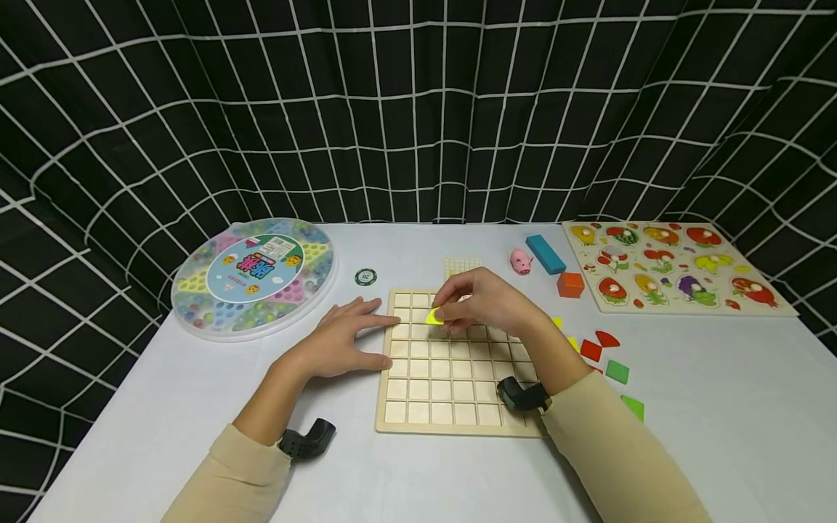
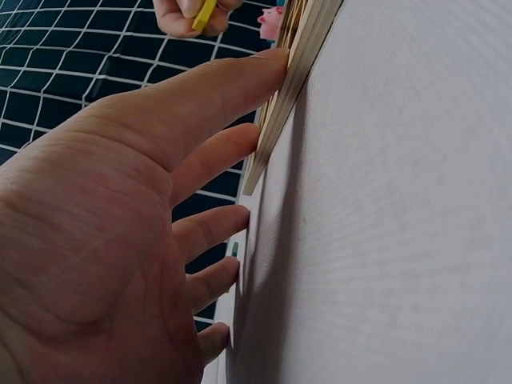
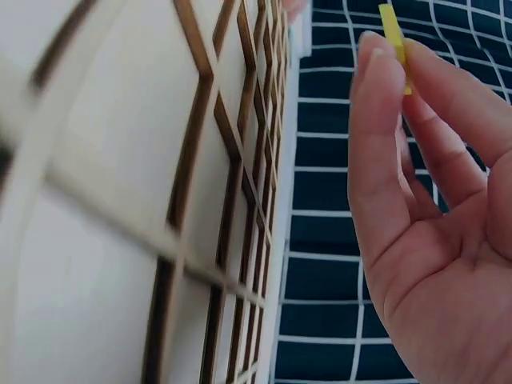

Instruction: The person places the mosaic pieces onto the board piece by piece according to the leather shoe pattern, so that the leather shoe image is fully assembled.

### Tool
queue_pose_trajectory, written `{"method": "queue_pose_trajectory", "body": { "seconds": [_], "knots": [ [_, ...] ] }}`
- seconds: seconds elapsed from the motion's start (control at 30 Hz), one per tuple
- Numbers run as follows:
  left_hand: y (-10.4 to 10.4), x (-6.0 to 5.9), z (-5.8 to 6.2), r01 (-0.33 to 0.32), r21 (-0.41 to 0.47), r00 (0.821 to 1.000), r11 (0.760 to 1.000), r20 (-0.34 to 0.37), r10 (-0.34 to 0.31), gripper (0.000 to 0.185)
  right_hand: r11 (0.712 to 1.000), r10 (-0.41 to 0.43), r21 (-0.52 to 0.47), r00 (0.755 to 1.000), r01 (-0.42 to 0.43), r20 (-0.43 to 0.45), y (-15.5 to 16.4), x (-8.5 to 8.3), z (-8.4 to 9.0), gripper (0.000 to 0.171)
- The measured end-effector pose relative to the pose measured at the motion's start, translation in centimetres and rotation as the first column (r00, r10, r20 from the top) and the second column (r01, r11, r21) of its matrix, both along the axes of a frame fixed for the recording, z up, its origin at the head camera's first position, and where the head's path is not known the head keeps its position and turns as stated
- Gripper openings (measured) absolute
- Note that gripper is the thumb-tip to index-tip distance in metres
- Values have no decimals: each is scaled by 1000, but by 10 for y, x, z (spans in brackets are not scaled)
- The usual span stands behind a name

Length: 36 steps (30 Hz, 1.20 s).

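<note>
Left hand [image 1: 340, 341] lies flat, fingers straight and spread, forearm angled inward. Right hand [image 1: 484, 301] hovers with fingertips [image 3: 376, 56] pinched together (thumb against forefinger), wrist bent.

Yellow piece held over our wooden grid board

We pinched a small flat yellow piece [image 1: 434, 317] in our right hand [image 1: 487, 303], above the far-left squares of the pale wooden grid board [image 1: 451, 378]. The board lay flat on the table, its square cells bare, while our left hand [image 1: 340, 341] rested flat against its left edge.
</note>
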<state>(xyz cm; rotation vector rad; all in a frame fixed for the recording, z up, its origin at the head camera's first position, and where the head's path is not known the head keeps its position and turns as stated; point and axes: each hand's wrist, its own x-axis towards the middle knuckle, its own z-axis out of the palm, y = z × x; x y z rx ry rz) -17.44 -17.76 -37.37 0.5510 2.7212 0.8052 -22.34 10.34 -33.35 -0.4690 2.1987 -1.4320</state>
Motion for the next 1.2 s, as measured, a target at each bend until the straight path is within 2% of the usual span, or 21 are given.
{"method": "queue_pose_trajectory", "body": {
  "seconds": [0.33,0.57,0.9,1.07,1.2],
  "knots": [
    [2,0,0,2,-3,1000,1000,9,-1,67,987,89,132,994,-96,55,-25,5,-5,4],
    [2,0,0,-4,-2,1000,1000,11,4,67,966,138,227,990,-126,-36,-34,9,-4,8],
    [0,2,1,-10,2,1000,1000,3,10,68,914,245,367,957,-174,-156,-41,9,-3,14],
    [-1,2,1,-5,7,1000,1000,2,5,68,892,275,411,948,-188,-162,-44,10,-3,15],
    [0,2,0,-2,9,1000,1000,2,2,68,886,288,417,946,-202,-152,-45,11,-3,13]
  ]
}}
